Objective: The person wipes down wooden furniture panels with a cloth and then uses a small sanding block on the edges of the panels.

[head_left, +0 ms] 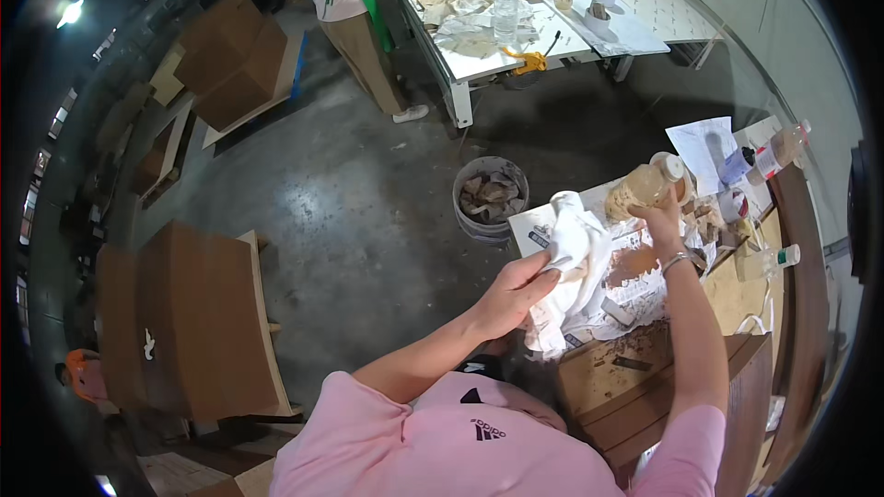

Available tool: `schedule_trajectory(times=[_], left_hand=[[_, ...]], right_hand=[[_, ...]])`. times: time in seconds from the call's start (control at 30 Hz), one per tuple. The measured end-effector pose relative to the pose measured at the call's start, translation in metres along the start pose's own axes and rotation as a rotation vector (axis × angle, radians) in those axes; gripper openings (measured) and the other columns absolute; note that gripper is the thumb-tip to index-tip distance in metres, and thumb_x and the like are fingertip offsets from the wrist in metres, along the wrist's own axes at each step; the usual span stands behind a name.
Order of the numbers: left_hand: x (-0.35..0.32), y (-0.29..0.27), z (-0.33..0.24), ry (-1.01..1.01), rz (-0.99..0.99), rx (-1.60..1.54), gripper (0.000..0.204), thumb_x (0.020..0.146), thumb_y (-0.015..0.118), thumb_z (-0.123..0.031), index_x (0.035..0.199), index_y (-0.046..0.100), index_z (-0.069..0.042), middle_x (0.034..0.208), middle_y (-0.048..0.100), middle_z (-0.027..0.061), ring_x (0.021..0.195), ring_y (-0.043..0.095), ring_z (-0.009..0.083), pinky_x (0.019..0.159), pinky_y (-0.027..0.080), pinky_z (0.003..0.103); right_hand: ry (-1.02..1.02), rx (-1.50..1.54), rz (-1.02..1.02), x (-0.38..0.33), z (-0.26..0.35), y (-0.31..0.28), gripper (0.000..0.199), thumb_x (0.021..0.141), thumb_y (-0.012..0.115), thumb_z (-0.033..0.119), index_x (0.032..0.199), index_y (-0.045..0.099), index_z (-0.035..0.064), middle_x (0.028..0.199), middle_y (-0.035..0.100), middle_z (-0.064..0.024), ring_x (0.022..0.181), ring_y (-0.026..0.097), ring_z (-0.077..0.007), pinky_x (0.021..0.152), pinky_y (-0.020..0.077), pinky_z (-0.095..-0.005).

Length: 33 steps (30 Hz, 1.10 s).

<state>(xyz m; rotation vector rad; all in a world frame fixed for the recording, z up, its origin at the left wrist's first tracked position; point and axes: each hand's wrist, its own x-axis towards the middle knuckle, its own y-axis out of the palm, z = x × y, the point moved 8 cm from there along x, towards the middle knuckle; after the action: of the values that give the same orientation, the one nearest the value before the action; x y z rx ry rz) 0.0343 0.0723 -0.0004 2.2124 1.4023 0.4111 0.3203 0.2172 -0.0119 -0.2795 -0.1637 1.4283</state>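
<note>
My left hand (516, 293) is closed on a crumpled white cloth (582, 253), which hangs over the near edge of a littered worktop. The fingers of my right hand (661, 225) wrap round a stained clear plastic bottle (639, 190) with a white cap, tilted above the worktop. Beneath my hands lies a sheet of stained white paper (645, 293), with brown smears and crumbs on it. Close to my right hand are a small tub (733, 205) and a white paper sheet (703, 152).
A white bucket (491, 230) of crumpled waste stands on the floor beyond the worktop. Brown boards (615, 419) lie close to my body. Farther off are a white table (571, 37) with bottles, a person (354, 18), and stacked brown panels (184, 313) at left.
</note>
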Motion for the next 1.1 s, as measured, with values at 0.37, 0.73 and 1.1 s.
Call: schedule_trajectory(times=[0.37,0.73,1.1], left_hand=[[-0.005,0.115,-0.033,-0.256,0.717,0.609,0.031,0.102,0.048,-0.007,0.132,0.054,0.001,0.11,0.065,0.0113,0.097,0.065,0.0171,0.08,0.052,0.03],[0.007,0.365,0.131,0.795,1.501,1.288,0.058,0.085,0.07,-0.029,0.127,0.052,0.006,0.127,0.055,0.0245,0.119,0.051,0.0395,0.103,0.039,0.048],[0.019,0.359,0.266,0.255,1.838,1.211,0.057,0.095,0.053,-0.038,0.143,0.046,-0.006,0.132,0.055,0.0152,0.125,0.051,0.0309,0.106,0.041,0.043]], right_hand=[[-0.083,-0.86,-0.338,-0.33,0.086,-0.1,0.045,0.078,0.075,0.011,0.119,0.06,0.0011,0.133,0.055,-0.0192,0.126,0.049,-0.0391,0.106,0.0416,-0.0446],[0.452,-1.049,-0.793,-0.583,0.039,-0.118,0.06,0.082,0.072,0.029,0.133,0.057,0.0026,0.147,0.043,-0.0249,0.136,0.037,-0.0455,0.113,0.0326,-0.0513],[0.284,-0.924,-0.917,-0.578,0.02,-0.136,0.062,0.087,0.064,0.037,0.134,0.05,-0.0012,0.148,0.038,-0.0284,0.14,0.033,-0.0451,0.116,0.028,-0.0537]])
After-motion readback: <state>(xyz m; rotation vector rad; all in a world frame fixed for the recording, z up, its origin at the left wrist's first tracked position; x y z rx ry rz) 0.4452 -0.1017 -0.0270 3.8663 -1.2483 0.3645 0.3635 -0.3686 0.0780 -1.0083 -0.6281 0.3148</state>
